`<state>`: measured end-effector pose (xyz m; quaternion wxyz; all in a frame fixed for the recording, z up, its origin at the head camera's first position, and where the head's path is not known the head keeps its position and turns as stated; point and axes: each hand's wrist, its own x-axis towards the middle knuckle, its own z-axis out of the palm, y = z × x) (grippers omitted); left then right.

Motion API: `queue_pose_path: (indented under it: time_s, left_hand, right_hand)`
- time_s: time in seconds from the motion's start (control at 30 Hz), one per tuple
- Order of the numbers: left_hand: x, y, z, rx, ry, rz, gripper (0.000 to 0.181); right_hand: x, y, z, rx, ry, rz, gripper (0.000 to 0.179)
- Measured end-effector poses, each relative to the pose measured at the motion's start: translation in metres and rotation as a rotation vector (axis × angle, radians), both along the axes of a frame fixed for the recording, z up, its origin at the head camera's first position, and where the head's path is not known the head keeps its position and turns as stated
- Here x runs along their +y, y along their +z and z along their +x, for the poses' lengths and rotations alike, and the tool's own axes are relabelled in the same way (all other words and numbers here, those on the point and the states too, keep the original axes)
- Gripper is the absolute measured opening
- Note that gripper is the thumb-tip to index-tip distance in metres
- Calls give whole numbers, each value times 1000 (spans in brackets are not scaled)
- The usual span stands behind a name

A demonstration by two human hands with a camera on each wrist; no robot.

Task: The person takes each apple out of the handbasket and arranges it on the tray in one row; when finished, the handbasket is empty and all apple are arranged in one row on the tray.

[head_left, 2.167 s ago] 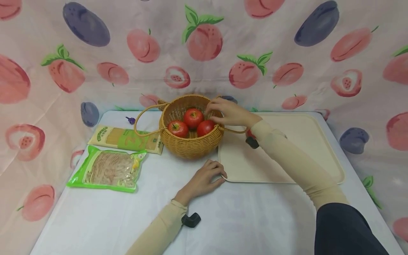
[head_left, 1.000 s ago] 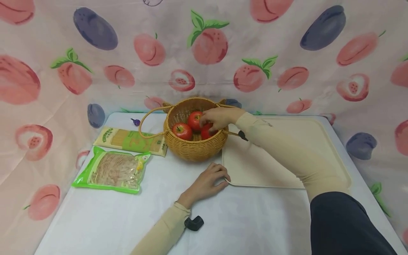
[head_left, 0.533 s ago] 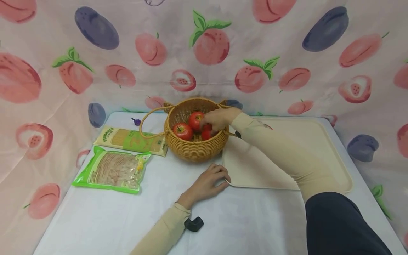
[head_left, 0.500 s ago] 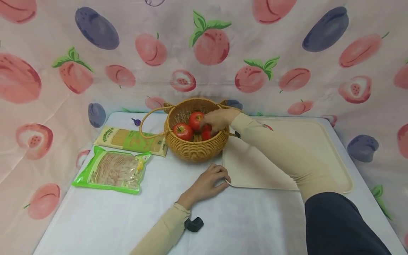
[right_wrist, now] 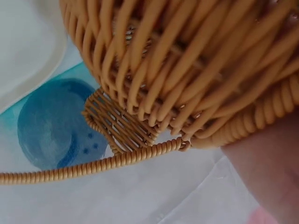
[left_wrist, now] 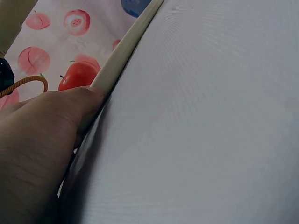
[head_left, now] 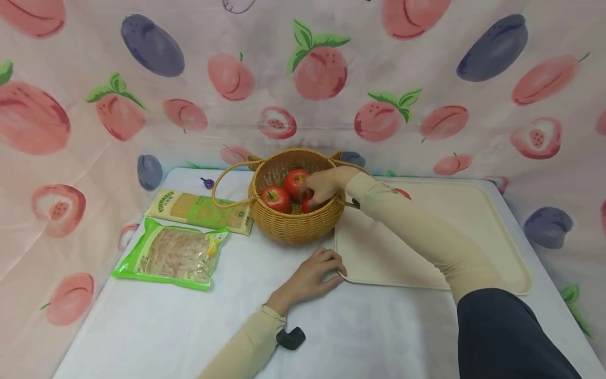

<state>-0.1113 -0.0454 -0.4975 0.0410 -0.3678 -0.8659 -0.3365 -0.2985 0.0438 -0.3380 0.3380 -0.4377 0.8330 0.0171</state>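
A wicker basket (head_left: pixel 295 226) with two loop handles holds three red apples in the head view. One apple (head_left: pixel 276 199) lies at its left and another apple (head_left: pixel 295 181) at the back. My right hand (head_left: pixel 324 184) reaches over the right rim, its curled fingers gripping the right-hand apple (head_left: pixel 306 205), which they mostly cover. The right wrist view shows only wicker wall (right_wrist: pixel 187 60) and part of that hand (right_wrist: pixel 271 163). My left hand (head_left: pixel 312 273) pinches the near-left corner of a cream tray (head_left: pixel 426 242); its thumb side shows at the tray rim (left_wrist: pixel 117 60) in the left wrist view.
Another red apple (head_left: pixel 403 193) sits on the tray, mostly behind my right forearm. Left of the basket lie a noodle packet (head_left: pixel 199 210) and a green-edged food bag (head_left: pixel 172 255). A small purple object (head_left: pixel 207 183) lies behind them. Fruit-printed cloth (head_left: pixel 322 121) hangs behind the table.
My right hand has gone down from the basket's right rim onto the right-hand apple, and its fingers now curl round it. My left hand stays at the tray corner. The view has shifted slightly.
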Motion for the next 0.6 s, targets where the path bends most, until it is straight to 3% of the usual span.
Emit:
queue_pose_path:
  time_s: [0.27, 0.6]
  left_hand:
    - [2, 1, 1, 1, 10, -5, 7]
    - [2, 2, 1, 0, 6, -4, 7]
  right_hand:
    - [2, 1, -1, -123, -3, -22, 39]
    - [-3, -4, 0, -143, 55, 18, 42]
